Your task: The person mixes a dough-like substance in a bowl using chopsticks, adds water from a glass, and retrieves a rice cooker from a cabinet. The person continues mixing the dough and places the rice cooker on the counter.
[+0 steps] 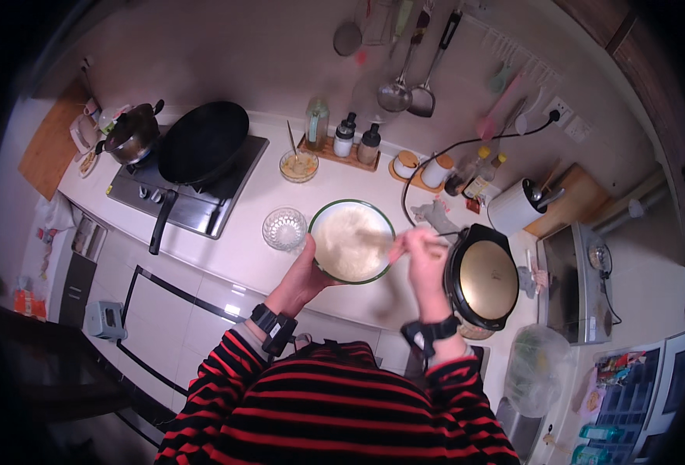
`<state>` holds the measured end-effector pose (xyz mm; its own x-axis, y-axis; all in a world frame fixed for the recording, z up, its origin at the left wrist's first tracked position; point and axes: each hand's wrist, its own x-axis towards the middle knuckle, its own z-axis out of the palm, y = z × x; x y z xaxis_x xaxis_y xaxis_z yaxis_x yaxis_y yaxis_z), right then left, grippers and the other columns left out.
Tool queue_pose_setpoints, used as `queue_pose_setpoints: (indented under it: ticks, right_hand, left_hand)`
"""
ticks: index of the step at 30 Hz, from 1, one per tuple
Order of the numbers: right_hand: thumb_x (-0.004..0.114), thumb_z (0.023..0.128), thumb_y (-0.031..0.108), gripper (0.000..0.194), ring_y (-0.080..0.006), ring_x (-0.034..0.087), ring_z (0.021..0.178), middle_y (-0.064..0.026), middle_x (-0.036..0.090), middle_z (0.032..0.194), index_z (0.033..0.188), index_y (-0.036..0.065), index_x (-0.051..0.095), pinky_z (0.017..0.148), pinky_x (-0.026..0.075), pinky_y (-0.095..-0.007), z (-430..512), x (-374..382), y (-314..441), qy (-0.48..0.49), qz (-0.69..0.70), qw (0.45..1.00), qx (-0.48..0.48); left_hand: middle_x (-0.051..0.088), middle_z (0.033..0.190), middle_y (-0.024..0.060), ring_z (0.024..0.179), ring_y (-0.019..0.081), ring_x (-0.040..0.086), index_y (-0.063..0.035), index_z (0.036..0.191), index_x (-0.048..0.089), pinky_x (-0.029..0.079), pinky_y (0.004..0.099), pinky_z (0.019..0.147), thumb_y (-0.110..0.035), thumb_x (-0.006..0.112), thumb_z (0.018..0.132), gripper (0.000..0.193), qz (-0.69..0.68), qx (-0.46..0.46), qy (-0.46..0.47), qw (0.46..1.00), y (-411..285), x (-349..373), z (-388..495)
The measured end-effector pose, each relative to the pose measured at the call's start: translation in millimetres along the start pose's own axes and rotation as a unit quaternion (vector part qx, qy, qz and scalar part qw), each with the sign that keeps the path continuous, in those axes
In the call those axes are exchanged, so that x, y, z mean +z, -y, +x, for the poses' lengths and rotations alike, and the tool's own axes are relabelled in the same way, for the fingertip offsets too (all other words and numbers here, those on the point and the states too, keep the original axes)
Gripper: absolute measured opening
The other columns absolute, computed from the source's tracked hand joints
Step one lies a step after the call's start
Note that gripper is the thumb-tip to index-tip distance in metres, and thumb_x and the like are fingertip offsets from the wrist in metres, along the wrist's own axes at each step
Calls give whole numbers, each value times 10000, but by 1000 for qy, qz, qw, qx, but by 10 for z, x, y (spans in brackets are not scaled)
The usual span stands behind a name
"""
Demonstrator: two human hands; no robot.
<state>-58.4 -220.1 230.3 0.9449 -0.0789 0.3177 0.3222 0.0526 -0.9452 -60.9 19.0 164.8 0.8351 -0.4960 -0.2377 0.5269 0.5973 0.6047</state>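
A white bowl with a green rim (352, 201) sits low over the counter before me, filled with a pale, creamy batter-like mixture (345, 241). My left hand (300, 272) grips its near left side, thumb along the wall. My right hand (425, 264), blurred, is closed around a slender utensil (371, 236) that reaches into the bowl; its kind cannot be told. An empty-looking cut glass bowl (284, 228) stands just left of the white one. Close by my right hand lies a round electric griddle (489, 276) with a gold-coloured plate and black rim.
A black wok (204, 142) and a steel pot (133, 135) stand on the gas hob (241, 180). Behind are a glass bowl with a spoon (299, 165), a wooden condiment tray (371, 164) and bottles (485, 176). A black power cord (464, 143) arches over the right-hand counter.
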Motion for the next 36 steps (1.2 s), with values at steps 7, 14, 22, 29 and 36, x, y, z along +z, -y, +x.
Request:
queue_pose_setpoints:
  ticks: [7,14,22,29,36]
  right_hand:
    - [505,886,60,173,-175,587,506,-88,591,639,757,-31,577,502,481,-269,4,-27,-19,-61,16,997,35]
    - [496,906,101,209,-163,579,491,-87,597,634,771,-34,580,500,484,-264,45,-141,-109,-86,-9,996,-31]
    - [537,867,59,155,-173,584,496,-109,585,635,747,-28,581,502,490,-280,50,-60,36,-55,-15,998,1]
    - [519,866,35,148,-138,575,511,-70,595,640,747,-27,580,506,489,-268,31,-68,65,39,-23,989,144]
    - [501,873,51,170,-176,581,505,-107,577,627,742,-31,574,480,477,-275,-35,29,44,66,22,995,72]
  left_hand:
    - [318,1421,87,1285,290,345,-138,1407,232,355,531,975,-654,238,871,744,-21,1,-16,1000,3,-5,8]
    - [321,1419,87,1278,283,357,-138,1407,230,369,522,970,-653,230,871,744,-7,-2,-23,1000,-8,20,-39]
    - [320,1421,87,1280,279,353,-140,1409,223,382,513,959,-636,233,883,723,-33,-21,-8,999,75,-9,-15]
    - [307,1425,88,1289,279,338,-136,1411,216,371,512,971,-642,246,877,737,-35,2,3,999,96,-32,-60]
    - [319,1416,90,1279,282,352,-129,1408,223,376,508,966,-651,246,872,748,-24,32,7,999,77,-61,-54]
